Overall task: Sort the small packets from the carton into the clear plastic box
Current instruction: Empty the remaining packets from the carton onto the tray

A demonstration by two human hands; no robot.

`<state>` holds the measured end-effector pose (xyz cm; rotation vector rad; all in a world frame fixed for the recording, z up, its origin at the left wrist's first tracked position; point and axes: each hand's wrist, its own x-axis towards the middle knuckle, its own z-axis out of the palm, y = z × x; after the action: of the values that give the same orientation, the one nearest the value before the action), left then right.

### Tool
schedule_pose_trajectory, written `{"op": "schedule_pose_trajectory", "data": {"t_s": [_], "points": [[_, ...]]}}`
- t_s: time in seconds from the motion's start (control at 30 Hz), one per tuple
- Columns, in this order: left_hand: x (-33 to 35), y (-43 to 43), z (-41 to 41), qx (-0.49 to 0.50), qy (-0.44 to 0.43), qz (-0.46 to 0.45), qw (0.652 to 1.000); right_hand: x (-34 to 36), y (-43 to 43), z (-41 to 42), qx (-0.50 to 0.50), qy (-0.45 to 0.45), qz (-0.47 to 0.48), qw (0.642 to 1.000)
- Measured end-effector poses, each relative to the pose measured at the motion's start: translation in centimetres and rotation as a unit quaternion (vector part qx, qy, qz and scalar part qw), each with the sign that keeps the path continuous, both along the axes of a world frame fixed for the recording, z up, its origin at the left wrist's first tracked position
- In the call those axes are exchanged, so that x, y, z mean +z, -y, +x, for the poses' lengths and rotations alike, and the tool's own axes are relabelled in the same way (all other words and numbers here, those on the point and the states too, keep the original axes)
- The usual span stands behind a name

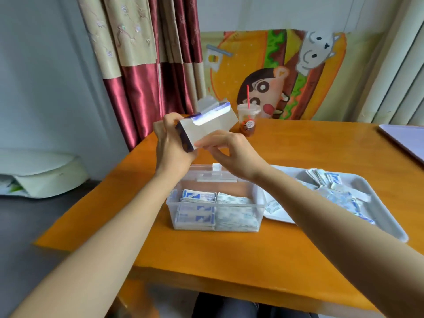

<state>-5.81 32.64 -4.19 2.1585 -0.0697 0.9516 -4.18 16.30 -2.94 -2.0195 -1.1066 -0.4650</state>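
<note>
Both hands hold a white and dark blue carton [206,126] up in the air above the clear plastic box [215,198]. My left hand [171,140] grips the carton's left end. My right hand [226,150] pinches its lower right edge. The carton's flap stands open at the top. The clear box sits on the orange table [229,253] and holds neat stacks of small blue-and-white packets [198,196] on the left and paler packets [234,200] on the right.
A white tray [390,216] with several loose packets [332,182] lies right of the box. A plastic cup [249,120] with a red straw stands at the table's back. A white board [403,143] lies at the far right edge. A curtain hangs behind.
</note>
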Motion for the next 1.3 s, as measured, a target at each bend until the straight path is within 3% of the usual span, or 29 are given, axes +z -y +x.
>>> {"op": "schedule_pose_trajectory", "data": {"t_s": [0.2,0.43,0.8,0.9,0.97,1.03,1.07,1.13,1.2,1.3], "points": [[-1.4,-3.9,-0.1,0.011,-0.035,-0.052,0.998,-0.1,-3.3,0.7,0.035,-0.080,-0.029,0.996],[-2.8,-7.9,-0.2,0.145,-0.118,-0.161,0.969,-0.3,-5.0,0.5,0.035,-0.139,-0.086,0.986],[-6.2,-6.9,-1.8,0.175,-0.330,-0.132,0.918,-2.4,-0.5,-0.2,-0.034,-0.201,-0.198,0.959],[-5.3,-6.3,-3.1,0.235,-0.287,-0.123,0.920,-2.4,0.3,-0.6,-0.034,-0.213,-0.223,0.951],[-4.6,-5.4,-4.4,0.263,-0.151,-0.121,0.945,-2.1,0.9,-1.2,-0.034,-0.224,-0.220,0.949],[-4.0,-3.7,-5.7,0.185,-0.017,-0.098,0.978,-1.3,1.8,-2.0,-0.034,-0.235,-0.235,0.943],[-3.7,-2.6,-6.2,0.113,0.000,-0.074,0.991,-0.9,2.4,-2.4,-0.036,-0.245,-0.269,0.931],[-3.6,-0.5,-7.2,-0.003,-0.051,0.052,0.997,-0.1,3.7,-3.2,-0.052,-0.255,-0.370,0.892],[-3.8,1.4,-7.7,-0.051,-0.110,0.208,0.971,0.0,4.6,-3.7,-0.087,-0.238,-0.435,0.864],[-3.6,3.3,-7.9,-0.051,-0.110,0.299,0.946,-0.9,5.1,-4.2,-0.118,-0.195,-0.415,0.881]]}}
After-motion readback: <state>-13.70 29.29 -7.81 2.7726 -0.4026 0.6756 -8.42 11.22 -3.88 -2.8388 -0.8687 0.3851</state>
